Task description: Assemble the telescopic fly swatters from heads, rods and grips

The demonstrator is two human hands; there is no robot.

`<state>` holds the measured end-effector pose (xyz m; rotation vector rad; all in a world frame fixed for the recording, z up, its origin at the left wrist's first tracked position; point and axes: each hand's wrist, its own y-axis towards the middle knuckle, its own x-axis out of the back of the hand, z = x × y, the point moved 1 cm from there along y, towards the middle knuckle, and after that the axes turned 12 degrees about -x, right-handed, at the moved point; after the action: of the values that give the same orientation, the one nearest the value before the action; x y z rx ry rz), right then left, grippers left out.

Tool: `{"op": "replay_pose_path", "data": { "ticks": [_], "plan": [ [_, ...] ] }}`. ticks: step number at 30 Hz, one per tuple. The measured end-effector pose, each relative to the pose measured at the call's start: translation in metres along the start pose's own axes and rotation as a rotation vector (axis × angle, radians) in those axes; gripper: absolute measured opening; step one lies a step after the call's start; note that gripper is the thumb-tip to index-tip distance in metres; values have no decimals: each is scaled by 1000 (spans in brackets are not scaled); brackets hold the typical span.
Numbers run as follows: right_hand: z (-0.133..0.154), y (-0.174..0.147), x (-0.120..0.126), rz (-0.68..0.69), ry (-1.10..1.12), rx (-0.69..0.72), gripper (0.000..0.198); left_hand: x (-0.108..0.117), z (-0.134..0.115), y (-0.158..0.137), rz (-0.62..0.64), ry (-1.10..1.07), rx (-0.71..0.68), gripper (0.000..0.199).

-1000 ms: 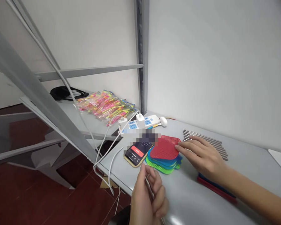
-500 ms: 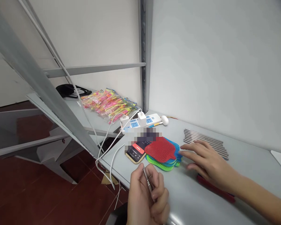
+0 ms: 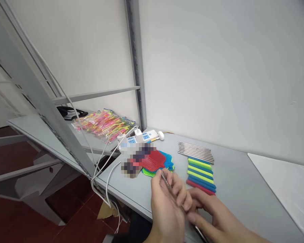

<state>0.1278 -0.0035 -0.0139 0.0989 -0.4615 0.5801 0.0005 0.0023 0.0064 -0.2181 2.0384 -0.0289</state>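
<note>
My left hand (image 3: pixel 167 211) is closed around a thin metal rod (image 3: pixel 166 180), whose tip sticks up past the thumb. My right hand (image 3: pixel 215 216) meets it from the lower right, its fingers closed on the lower stretch of the same rod. Just beyond the left fingertips lies a stack of perforated fly swatter heads, with a red head (image 3: pixel 154 161) on top and blue and green ones under it. Behind the right hand, blue, yellow-green and red tubes (image 3: pixel 201 171) lie side by side. A row of shiny metal rods (image 3: pixel 195 152) lies behind the tubes.
A white power strip (image 3: pixel 152 135) with plugs and white cables (image 3: pixel 107 182) lies at the table's back left. Bagged pink and yellow items (image 3: pixel 103 125) rest on a neighbouring surface, past a grey metal frame (image 3: pixel 66 125). A white sheet (image 3: pixel 281 185) covers the table's right side.
My right hand has moved from beside the fly swatter heads down to the rod in my left hand. The view has shifted right, and the coloured tubes now show.
</note>
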Motion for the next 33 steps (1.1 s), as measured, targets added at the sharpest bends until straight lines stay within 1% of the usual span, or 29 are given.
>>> {"op": "replay_pose_path", "data": {
  "ticks": [2,3,4,6,7,8,9,10,11,13,14,16,18,21,25,29,33],
  "plan": [
    [-4,-7,1,20,156,-172,37,-4,6,2,88,113,-108,37],
    [-5,-11,3,1,183,-228,39,-4,5,4,163,233,-182,37],
    [-6,-14,8,-45,186,-263,40,-1,1,7,251,399,-279,36],
    [-7,-19,21,-168,160,-278,41,10,-14,18,450,847,-538,32],
    [-8,-20,29,-228,152,-279,41,18,-24,24,546,1082,-683,26],
    [-8,-20,37,-280,153,-276,40,27,-33,31,665,1304,-793,24],
    [-9,-19,44,-324,166,-272,39,37,-41,39,749,1515,-860,25],
    [-9,-17,51,-361,190,-268,39,47,-49,46,719,1688,-930,28],
    [-9,-14,57,-387,223,-265,38,57,-54,52,664,1847,-961,34],
    [-9,-9,66,-409,309,-246,37,74,-59,60,598,2091,-979,39],
    [-8,-6,69,-410,354,-228,36,81,-59,61,589,2174,-969,40],
    [-4,-2,73,-403,429,-184,33,90,-55,59,607,2263,-939,41],
    [2,2,75,-388,481,-151,31,91,-49,55,626,2280,-918,42],
    [10,7,76,-357,515,-139,30,85,-43,50,636,2257,-910,39],
    [12,10,78,-334,480,-165,31,80,-38,52,680,2184,-905,38],
    [1,0,82,-357,382,-222,32,83,-34,59,730,2079,-911,37],
    [-22,-21,91,-442,256,-301,35,84,-33,66,764,2019,-958,33]
  ]
}}
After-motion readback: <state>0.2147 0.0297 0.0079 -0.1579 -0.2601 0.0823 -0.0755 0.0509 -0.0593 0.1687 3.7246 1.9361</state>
